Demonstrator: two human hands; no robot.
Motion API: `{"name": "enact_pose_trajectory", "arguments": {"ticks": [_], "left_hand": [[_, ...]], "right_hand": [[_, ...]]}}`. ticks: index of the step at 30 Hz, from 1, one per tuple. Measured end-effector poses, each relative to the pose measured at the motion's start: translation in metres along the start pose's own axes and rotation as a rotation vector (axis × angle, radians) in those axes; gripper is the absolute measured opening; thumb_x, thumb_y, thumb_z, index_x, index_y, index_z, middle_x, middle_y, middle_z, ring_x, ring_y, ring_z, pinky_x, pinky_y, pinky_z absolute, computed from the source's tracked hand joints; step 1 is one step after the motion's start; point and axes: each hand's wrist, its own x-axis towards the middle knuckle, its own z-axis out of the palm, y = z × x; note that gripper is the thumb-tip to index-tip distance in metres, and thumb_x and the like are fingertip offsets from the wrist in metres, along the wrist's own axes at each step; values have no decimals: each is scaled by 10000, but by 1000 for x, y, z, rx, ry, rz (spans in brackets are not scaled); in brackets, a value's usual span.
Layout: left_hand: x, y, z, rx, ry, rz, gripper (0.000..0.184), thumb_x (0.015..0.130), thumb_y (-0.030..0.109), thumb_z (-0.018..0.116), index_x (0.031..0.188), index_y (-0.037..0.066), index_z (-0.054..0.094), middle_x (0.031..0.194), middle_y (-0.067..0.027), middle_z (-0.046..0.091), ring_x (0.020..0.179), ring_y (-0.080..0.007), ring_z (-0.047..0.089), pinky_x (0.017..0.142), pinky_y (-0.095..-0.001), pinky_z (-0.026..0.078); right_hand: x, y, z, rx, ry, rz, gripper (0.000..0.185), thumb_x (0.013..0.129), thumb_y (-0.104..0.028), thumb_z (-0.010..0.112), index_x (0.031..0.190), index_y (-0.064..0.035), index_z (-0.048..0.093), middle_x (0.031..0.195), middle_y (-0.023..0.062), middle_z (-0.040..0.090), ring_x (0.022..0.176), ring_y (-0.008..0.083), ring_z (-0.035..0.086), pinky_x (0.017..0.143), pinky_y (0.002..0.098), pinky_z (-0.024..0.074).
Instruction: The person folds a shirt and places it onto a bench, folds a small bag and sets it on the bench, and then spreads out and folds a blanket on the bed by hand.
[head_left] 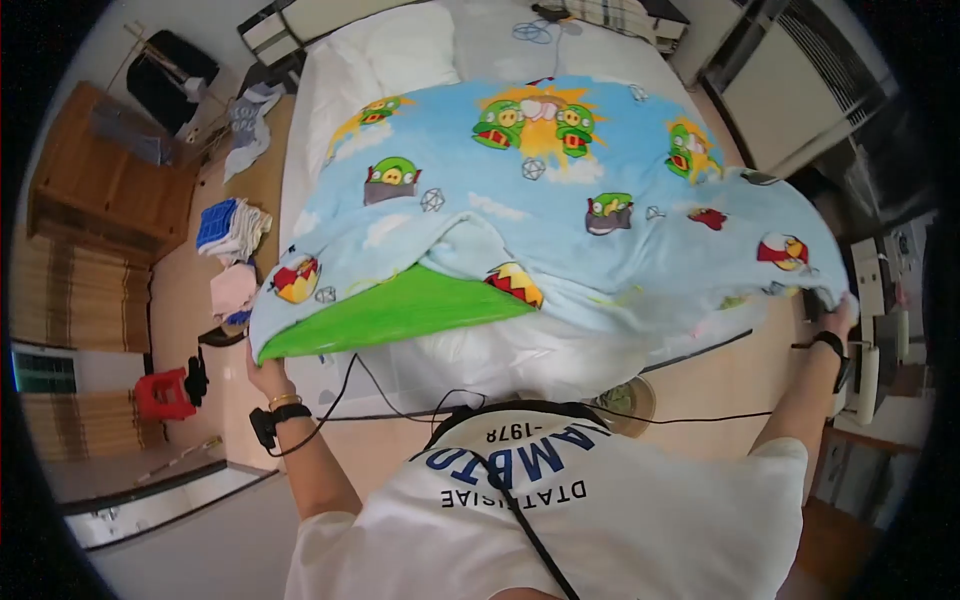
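Observation:
A light blue blanket [480,190] with cartoon birds and green pigs lies spread over a bed, its near edge lifted and partly folded back to show a bright green underside [400,315]. At the left, my left hand [268,375] grips the blanket's near left corner, its fingers partly hidden by the cloth. Far to the right, my right hand [842,314] holds the near right corner. Both arms are stretched wide. White bedding [480,365] shows beneath the lifted edge.
White pillows [410,45] lie at the bed's far end. Folded clothes [235,230] are stacked left of the bed. A red stool [165,395] stands at lower left. Black cables [690,418] run across in front of my shirt. A round basket [630,400] sits below the bed edge.

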Motion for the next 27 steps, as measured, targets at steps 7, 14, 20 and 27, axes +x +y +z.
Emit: {"name": "enact_pose_trajectory", "arguments": {"ticks": [7,14,20,27], "left_hand": [[-22,-27,-7,213,-57,-37,325,825,-65,649,1149,-88,656,1084,-142,682,943,-184,633,826,-298,521],[-31,25,35,92,2,89,294,765,-67,685,1058,-81,680,1058,-128,676,893,-186,634,794,-303,527],[-13,23,4,63,184,-160,160,735,3,698,878,-68,684,942,-88,647,792,-203,614,662,-325,501],[-46,-75,-36,62,381,-477,335,736,-86,631,1070,-76,610,945,-124,640,824,-231,631,745,-330,523]], "right_hand": [[-55,134,100,449,363,511,369,909,-210,687,1235,-76,578,1163,107,641,1053,275,616,890,457,520],[-92,130,207,-79,374,482,403,862,-188,740,1190,20,631,1019,110,695,903,263,664,764,404,537],[-105,55,315,-1150,370,163,478,793,-296,743,1139,13,628,1057,183,675,891,358,663,753,473,532],[-267,-10,516,-395,-614,-478,90,834,-81,634,894,-15,644,810,168,640,760,312,629,710,385,498]]}}
